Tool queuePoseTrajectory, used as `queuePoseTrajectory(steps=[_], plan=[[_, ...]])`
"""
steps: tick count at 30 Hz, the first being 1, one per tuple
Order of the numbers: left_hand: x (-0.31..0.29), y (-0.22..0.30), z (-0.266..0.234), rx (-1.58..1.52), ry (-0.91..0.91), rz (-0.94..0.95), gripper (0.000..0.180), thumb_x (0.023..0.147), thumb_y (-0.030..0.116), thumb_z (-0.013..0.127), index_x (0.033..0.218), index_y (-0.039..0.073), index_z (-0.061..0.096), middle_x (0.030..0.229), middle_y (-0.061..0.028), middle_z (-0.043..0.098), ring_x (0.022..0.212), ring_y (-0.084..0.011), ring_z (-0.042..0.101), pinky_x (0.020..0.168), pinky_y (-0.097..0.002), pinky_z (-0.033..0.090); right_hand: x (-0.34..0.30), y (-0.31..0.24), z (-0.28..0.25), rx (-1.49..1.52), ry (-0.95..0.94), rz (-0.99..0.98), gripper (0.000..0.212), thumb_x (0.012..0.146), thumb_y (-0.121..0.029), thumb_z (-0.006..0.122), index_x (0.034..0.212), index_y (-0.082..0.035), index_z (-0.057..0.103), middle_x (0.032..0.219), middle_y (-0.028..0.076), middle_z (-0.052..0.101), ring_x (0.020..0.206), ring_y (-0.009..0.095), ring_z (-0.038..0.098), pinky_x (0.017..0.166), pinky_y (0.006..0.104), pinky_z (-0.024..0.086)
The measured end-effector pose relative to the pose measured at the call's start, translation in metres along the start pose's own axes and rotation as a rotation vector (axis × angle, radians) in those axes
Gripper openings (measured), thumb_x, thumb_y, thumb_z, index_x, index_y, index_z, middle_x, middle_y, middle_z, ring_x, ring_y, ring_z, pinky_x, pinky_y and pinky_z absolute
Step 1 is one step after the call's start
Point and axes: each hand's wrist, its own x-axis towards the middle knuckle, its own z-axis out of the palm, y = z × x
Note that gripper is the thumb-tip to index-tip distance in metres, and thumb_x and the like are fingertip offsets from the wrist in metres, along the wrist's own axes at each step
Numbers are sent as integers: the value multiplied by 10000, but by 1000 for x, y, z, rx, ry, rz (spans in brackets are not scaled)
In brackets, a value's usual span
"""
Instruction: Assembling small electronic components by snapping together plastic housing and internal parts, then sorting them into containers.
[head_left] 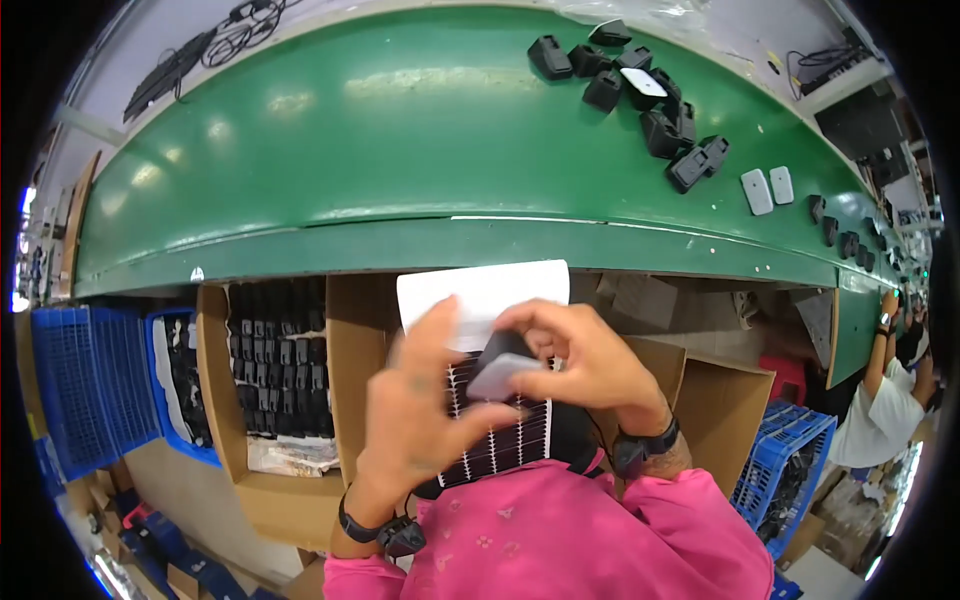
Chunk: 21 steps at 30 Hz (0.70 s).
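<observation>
In front of my pink top, my right hand [592, 362] pinches a small plastic casing [503, 372], black with a pale grey face. My left hand [415, 405] is beside it, blurred by motion, its thumb and fingers apart and nothing visible between them. Below both hands lies a sheet of black labels [495, 440] divided by white lines, with a blank white part [490, 290] reaching up to the table's edge. My hands cover part of the sheet.
Black casings [655, 130] and white plates [757, 191] lie on the green table [350, 150]. At left stand a cardboard box [262, 490] of black pieces and blue crates [95, 375]. Another box [725, 420] and crate [785, 460] are at right. Another person [875, 420] sits far right.
</observation>
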Motion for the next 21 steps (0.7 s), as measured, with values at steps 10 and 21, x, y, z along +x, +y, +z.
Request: queuePoseTrajectory(steps=[10,21], plan=[[-46,-61,47,-1055,-6,-396,493,867,53,615,1303,25,388,1105,-99,495,861,-169,614,740,-293,514,-16,54,71,-494,846,-149,323,756,11,704,1074,27,644,927,92,554,693,155,559,599,268,465],[-46,-84,70,-1034,-56,-274,494,894,52,574,1328,29,339,1169,-108,462,935,-195,608,833,-323,497,16,77,82,-733,993,-216,147,768,-43,711,878,17,635,795,102,567,685,249,574,609,336,463]])
